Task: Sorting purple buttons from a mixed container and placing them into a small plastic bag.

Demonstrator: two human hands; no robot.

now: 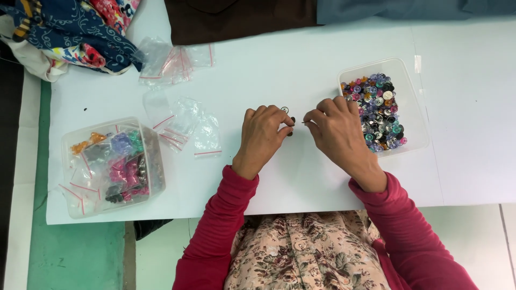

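White counter [301, 64], viewed from above. Landmark: clear rectangular tub [416, 107] holding mixed buttons [378, 111] in pink, purple, teal, silver and black. Just beside its near-left corner, right hand [336, 131], fingers curled nearly closed, thumb and forefinger pinched together; what lies between them is too small to identify. Further left of the tub, left hand [262, 137], fingers bent and closed on a small dark button [291, 127] at the fingertips; a second round button [284, 110] sits just above the knuckles. The two hands almost touch, tips facing each other. Well to the left of the tub, loose clear zip bags [183, 126] with red seal strips lie scattered flat; more of them [172, 62] up-left. Far left of the tub, a second clear container [153, 161], packed with bagged buttons sorted by colour: orange, purple, pink, black. Patterned blue and red fabric [70, 32] is heaped at the far upper-left corner. Sleeves red.
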